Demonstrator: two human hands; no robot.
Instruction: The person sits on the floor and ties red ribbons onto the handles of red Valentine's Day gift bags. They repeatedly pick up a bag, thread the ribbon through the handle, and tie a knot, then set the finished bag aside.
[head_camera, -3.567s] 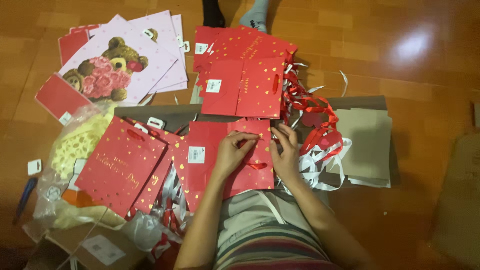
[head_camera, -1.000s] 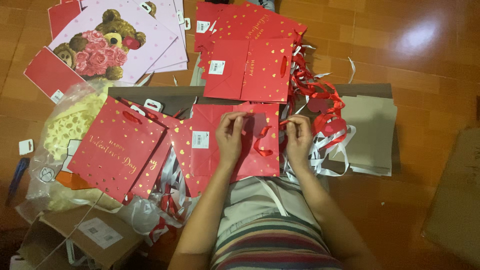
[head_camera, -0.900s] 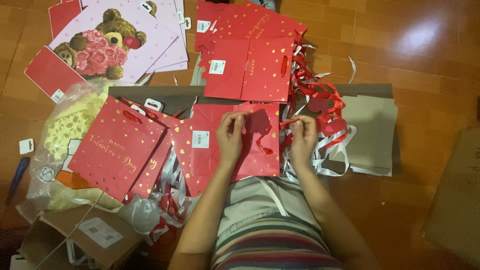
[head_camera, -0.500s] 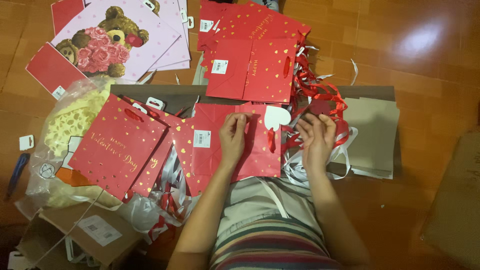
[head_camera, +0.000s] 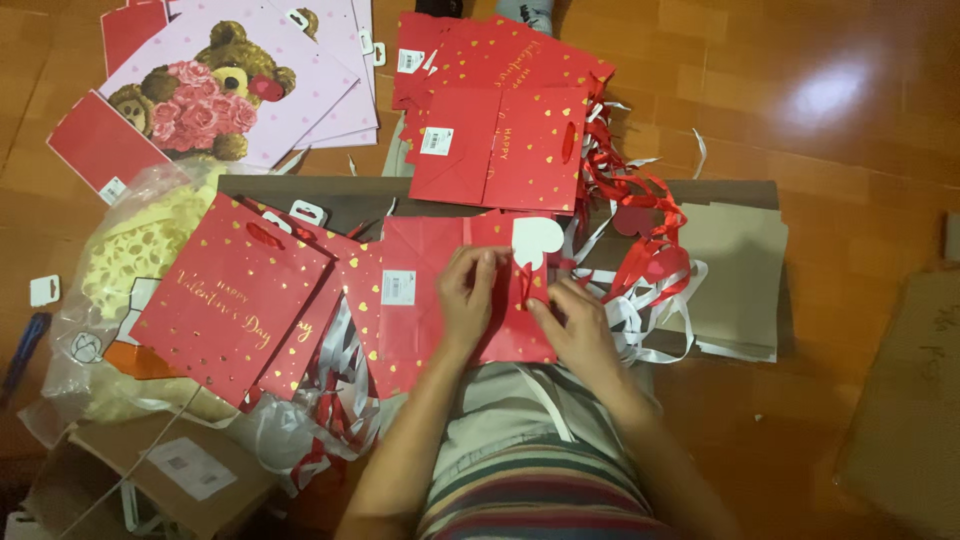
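On a wooden floor, the left hand (head_camera: 468, 298) pins a flat red gift bag (head_camera: 432, 300) while right hand (head_camera: 575, 325) fingers pinch its ribbon (head_camera: 524, 285); steady, gentle tension seems wise.

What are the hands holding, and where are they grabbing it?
Both hands are on a flat red gift bag near its top edge. The left hand presses its face; the right hand pinches the red ribbon under the white heart tag.

Our hands (head_camera: 520, 310) cover the red gift bag's (head_camera: 425, 300) middle; the cardboard box (head_camera: 170, 480) is cut off by the bottom edge.
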